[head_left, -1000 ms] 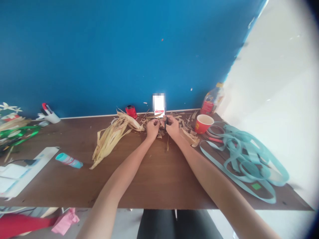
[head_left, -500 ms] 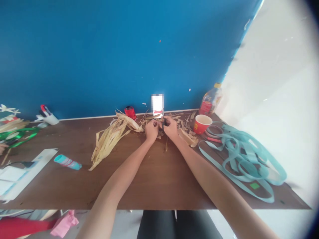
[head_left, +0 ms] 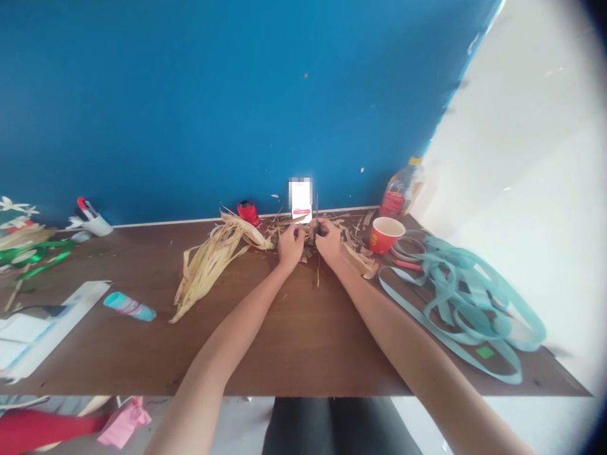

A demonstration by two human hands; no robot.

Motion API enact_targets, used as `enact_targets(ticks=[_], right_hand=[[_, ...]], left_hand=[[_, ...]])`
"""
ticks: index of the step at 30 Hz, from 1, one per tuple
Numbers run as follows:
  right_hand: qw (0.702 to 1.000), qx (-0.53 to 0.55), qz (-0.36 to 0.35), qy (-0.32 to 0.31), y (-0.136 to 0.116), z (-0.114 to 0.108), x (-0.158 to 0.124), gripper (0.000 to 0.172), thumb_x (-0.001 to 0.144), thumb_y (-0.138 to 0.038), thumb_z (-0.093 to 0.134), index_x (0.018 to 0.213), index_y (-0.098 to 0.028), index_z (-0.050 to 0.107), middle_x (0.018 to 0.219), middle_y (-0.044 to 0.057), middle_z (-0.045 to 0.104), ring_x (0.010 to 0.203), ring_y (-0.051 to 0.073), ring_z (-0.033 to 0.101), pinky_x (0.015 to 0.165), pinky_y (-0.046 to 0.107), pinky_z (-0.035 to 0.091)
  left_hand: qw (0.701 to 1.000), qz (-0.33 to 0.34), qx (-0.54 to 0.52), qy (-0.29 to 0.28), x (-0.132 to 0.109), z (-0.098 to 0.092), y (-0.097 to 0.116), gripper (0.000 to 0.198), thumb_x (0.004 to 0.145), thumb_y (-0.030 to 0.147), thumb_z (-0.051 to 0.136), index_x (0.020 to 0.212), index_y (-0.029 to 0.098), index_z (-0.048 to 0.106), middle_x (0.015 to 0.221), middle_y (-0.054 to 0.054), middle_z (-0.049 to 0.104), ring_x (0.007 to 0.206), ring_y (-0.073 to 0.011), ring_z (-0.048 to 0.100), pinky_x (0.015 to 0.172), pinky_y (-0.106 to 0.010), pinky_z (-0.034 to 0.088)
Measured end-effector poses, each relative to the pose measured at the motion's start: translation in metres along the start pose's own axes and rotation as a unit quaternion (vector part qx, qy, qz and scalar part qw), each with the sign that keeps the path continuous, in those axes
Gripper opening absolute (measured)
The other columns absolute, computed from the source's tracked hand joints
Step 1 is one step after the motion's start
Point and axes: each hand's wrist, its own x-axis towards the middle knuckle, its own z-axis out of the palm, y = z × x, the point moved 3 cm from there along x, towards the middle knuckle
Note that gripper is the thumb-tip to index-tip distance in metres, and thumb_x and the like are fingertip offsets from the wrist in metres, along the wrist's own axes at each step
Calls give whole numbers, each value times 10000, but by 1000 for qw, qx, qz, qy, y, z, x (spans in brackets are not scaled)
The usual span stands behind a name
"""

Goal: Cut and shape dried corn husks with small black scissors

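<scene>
left hand (head_left: pixel 291 246) holding its fingers curled shut, anything held hidden | right hand (head_left: pixel 327 243) gripping dark scissors (head_left: pixel 319 230) upright, just beside left hand | dried husk scraps (head_left: pixel 353 253) lying around both hands on the wooden table (head_left: pixel 284 341) | shredded husk pile (head_left: pixel 208 272) lying left, near

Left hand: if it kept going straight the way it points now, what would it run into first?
Probably the right hand and the dark scissors it holds, just ahead of the left hand, though depth is hard to judge here.
</scene>
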Motion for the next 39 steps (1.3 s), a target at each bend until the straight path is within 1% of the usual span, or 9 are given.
enact_targets(ticks=[5, 12, 17, 21, 24, 27, 29, 34, 39], right_hand=[[1000, -22, -6, 6, 2, 0, 1, 330, 702, -275, 616, 1018, -197, 669, 801, 32, 701, 701, 197, 641, 687, 325, 532], [996, -76, -6, 44, -1, -5, 0, 348, 724, -284, 604, 1051, -184, 669, 838, 61, 719, 768, 228, 667, 746, 349, 534], [997, -64, -5, 35, -4, -4, 0, 374, 722, -305, 640, 1074, -180, 661, 853, 67, 721, 789, 227, 669, 762, 351, 537], [999, -37, -12, 20, -5, -3, -1, 382, 725, -299, 647, 1086, -175, 652, 853, 56, 715, 780, 209, 667, 774, 342, 538], [999, -32, -15, 22, -4, -2, -1, 391, 732, -317, 654, 1097, -180, 647, 822, 41, 700, 735, 190, 650, 737, 325, 535], [999, -23, -18, 28, -3, -1, -1, 403, 737, -331, 658, 1114, -189, 635, 844, 43, 699, 757, 189, 650, 740, 319, 532], [999, -22, -21, 32, -2, -1, -1, 405, 741, -330, 655, 1122, -193, 625, 860, 43, 702, 768, 187, 652, 755, 322, 531], [997, -56, -34, 36, -2, -2, 0, 388, 728, -291, 641, 1104, -192, 638, 851, 40, 706, 765, 187, 654, 773, 328, 531], [996, -73, -44, 34, -3, -3, -1, 370, 734, -260, 607, 1094, -188, 651, 882, 54, 717, 811, 202, 668, 791, 329, 527]], left_hand=[[1000, 9, -21, -16, 0, 0, 1, 173, 873, 294, 514, 874, 195, 656, 779, -47, 681, 724, -178, 607, 721, -271, 413], [998, 25, -9, -64, 2, 8, -4, 158, 849, 273, 525, 822, 191, 657, 673, -28, 634, 632, -164, 561, 644, -259, 396], [993, 45, -7, -107, 2, 12, -3, 218, 860, 283, 507, 761, 186, 676, 663, -49, 652, 620, -176, 573, 646, -275, 409], [989, 41, -26, -137, 2, 11, 1, 291, 873, 288, 481, 698, 174, 683, 660, -62, 669, 650, -185, 596, 671, -277, 436], [988, 40, -72, -133, 3, 10, 0, 298, 876, 279, 468, 781, 161, 725, 724, -62, 702, 696, -182, 617, 687, -269, 453], [986, 40, -134, -89, 6, 9, -5, 268, 854, 257, 497, 875, 151, 742, 815, -56, 723, 727, -167, 621, 690, -257, 459], [983, 21, -165, -76, 8, 10, -11, 254, 839, 265, 523, 873, 139, 741, 759, -43, 705, 651, -146, 589, 636, -245, 448], [974, -19, -196, -110, 7, 14, -16, 312, 845, 353, 546, 938, 127, 741, 629, -14, 645, 490, -108, 488, 506, -232, 393], [979, 25, -142, -144, 3, 11, -4, 337, 860, 368, 536, 1000, 149, 751, 620, -10, 641, 524, -119, 502, 541, -236, 404]])
